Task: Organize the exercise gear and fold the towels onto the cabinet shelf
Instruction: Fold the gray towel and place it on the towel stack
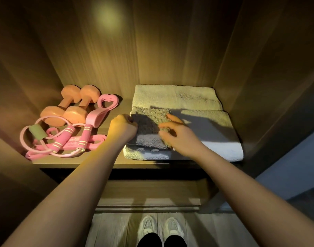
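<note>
Two pale towels (175,97) lie folded on the cabinet shelf's (99,162) right side; a small, fluffy grey towel (147,139) tops the nearer; left hand (123,128) clenches its edge; right hand (177,136) rests loose-fingered on it.

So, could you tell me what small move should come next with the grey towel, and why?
Probably tug the left edge straight and smooth it down: the left hand grips that edge of the grey towel, the right hand rests open on top, and its folded layers look uneven.
</note>
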The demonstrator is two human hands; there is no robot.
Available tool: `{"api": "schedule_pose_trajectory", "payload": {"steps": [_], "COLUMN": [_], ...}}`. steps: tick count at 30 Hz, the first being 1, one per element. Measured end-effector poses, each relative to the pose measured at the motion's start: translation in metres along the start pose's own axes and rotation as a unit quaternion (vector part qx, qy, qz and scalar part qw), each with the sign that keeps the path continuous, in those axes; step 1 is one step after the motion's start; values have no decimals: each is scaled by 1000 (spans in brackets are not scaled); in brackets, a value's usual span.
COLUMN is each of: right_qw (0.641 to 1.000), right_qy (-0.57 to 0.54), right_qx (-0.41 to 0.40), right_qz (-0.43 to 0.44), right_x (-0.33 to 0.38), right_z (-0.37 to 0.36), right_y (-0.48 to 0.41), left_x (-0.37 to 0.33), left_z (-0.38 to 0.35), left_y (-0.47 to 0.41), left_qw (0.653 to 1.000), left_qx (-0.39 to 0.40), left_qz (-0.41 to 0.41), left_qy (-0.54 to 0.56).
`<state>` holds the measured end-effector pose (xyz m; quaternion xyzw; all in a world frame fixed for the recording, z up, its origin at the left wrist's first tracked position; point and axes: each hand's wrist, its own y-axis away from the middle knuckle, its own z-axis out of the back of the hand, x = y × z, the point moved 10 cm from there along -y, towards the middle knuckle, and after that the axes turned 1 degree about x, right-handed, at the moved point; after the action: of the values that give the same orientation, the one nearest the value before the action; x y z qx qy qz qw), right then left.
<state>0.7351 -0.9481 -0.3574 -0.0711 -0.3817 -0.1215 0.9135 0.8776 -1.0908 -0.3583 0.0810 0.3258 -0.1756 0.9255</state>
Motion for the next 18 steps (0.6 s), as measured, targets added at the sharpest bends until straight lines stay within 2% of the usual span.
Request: {"api": "schedule_pose_trajectory", "payload": {"steps": [3,5,8,11,13,16,18], "right_qw": [976,942,926,924,918,894,900], "right_qy": [-156,-247,-237,-219,-257,-353,-365], "right_qx": [-108,-107,-53,-37,-33,-52,-46], "right_qz": [-103,-203,-289,-312,-300,-270,-235], "right_x": [-14,-31,-38,-39,-41,-47,-42], "right_z": [23,21,11,8,3,-1,4], "right_y": [-5,-8,-15,-18,-18,-13,-2], "left_x": [5,10,16,17,16,14,3], "left_z": [-2,-6,-9,-13,-16,-24,-22], "left_y": [-4,-7,-8,-5,-2,10,27], "left_qw": [999,997,991,980,973,936,909], "left_qx": [24,54,90,132,146,160,190], "left_qz": [26,47,80,124,141,168,160], "left_qy": [14,31,66,85,112,264,335]}}
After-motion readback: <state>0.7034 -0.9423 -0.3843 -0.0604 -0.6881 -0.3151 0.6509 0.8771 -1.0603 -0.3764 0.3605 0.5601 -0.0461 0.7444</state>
